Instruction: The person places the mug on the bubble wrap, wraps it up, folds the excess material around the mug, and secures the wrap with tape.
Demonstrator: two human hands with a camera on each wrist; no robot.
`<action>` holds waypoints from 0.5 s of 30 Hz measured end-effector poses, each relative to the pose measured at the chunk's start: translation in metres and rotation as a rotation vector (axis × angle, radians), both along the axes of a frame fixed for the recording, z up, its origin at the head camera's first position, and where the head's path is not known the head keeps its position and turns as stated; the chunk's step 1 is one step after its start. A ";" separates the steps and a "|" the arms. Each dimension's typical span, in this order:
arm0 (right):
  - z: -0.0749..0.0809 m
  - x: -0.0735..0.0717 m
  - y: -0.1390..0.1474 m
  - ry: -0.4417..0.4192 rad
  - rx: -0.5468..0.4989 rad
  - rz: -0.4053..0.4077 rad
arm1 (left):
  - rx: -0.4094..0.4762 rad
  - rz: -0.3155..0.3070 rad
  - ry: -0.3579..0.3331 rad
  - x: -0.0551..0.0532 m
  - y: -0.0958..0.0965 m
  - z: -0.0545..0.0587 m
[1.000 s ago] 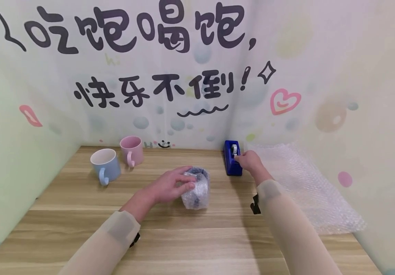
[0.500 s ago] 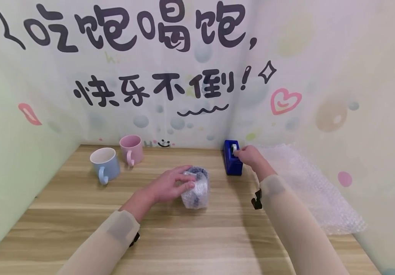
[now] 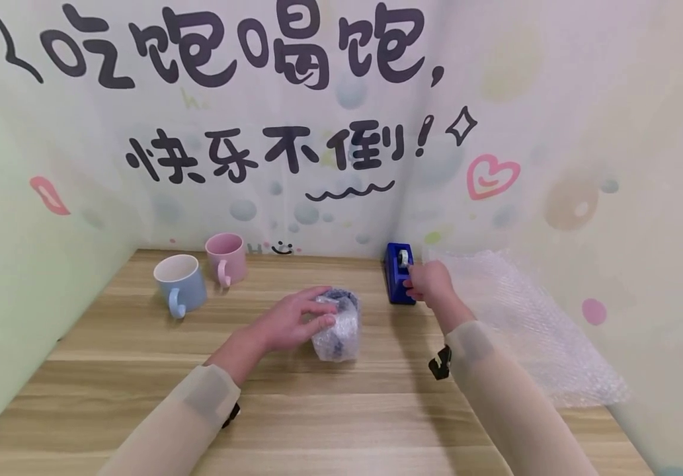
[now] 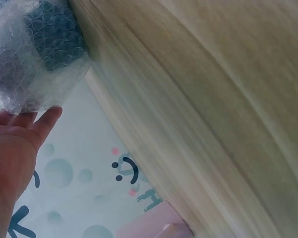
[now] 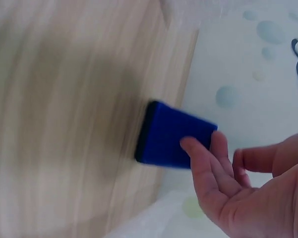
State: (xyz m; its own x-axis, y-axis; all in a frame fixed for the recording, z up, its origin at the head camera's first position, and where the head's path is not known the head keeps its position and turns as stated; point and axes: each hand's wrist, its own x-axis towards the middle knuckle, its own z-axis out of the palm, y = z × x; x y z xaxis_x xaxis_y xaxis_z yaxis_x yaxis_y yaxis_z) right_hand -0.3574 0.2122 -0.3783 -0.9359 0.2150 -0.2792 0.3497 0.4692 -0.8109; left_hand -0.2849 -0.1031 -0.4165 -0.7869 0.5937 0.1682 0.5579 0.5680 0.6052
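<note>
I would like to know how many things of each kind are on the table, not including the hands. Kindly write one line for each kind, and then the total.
Mugs (blue mug, pink mug): 2
Bubble-wrapped bundle: 1
Blue tape dispenser: 1
Pile of loose bubble wrap: 1 (layers not countable)
Total: 5

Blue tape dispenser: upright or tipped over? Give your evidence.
Upright: the blue tape dispenser stands on the table, its tape roll showing at the top.
</note>
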 end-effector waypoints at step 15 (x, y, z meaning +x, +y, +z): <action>-0.034 0.041 -0.005 0.218 -0.651 -0.054 | 0.022 0.006 0.001 0.000 -0.001 -0.002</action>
